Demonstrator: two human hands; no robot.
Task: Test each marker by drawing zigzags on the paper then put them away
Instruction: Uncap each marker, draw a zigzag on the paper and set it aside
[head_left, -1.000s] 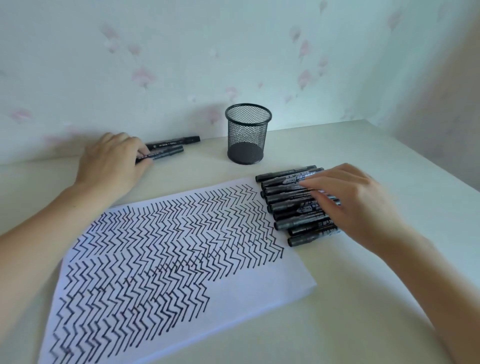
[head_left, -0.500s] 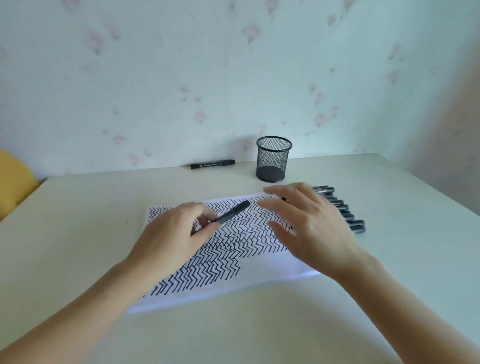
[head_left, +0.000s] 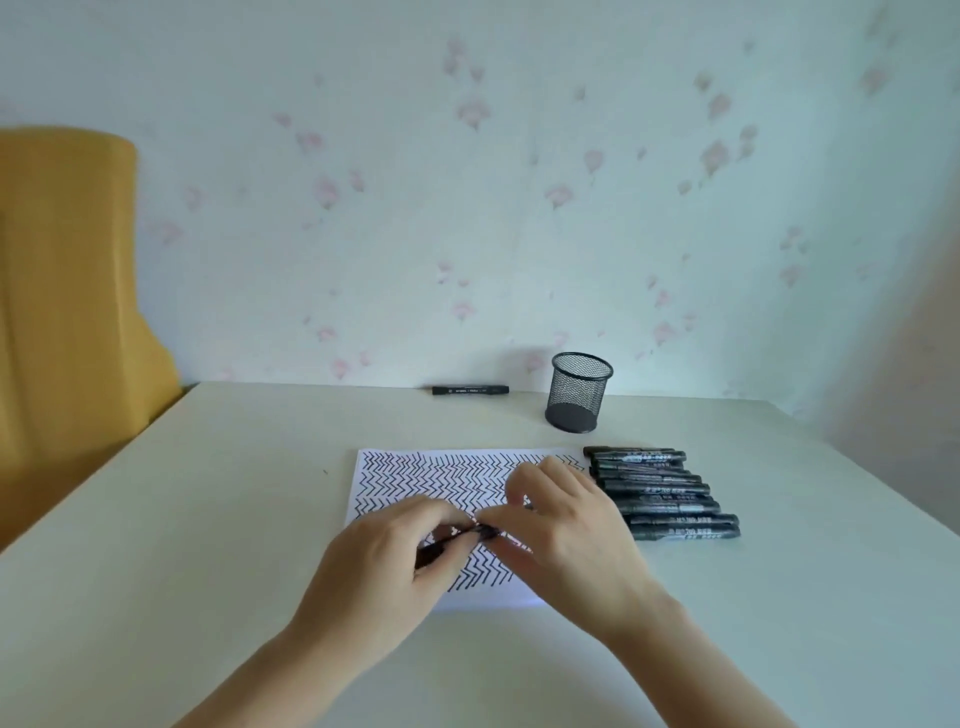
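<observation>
Head view: both hands, left (head_left: 384, 566) and right (head_left: 566, 530), pinch one slim black marker (head_left: 480, 532) over zigzag-inked paper (head_left: 415, 478).

A pale table (head_left: 208, 519) stands against the wall. On it lies a sheet of paper (head_left: 405, 478) covered in black zigzags, with a row of black markers (head_left: 660, 493) just beside its right edge. A black mesh cup (head_left: 579, 392) stands near the far edge, with a single marker (head_left: 470, 389) lying to its left.
</observation>
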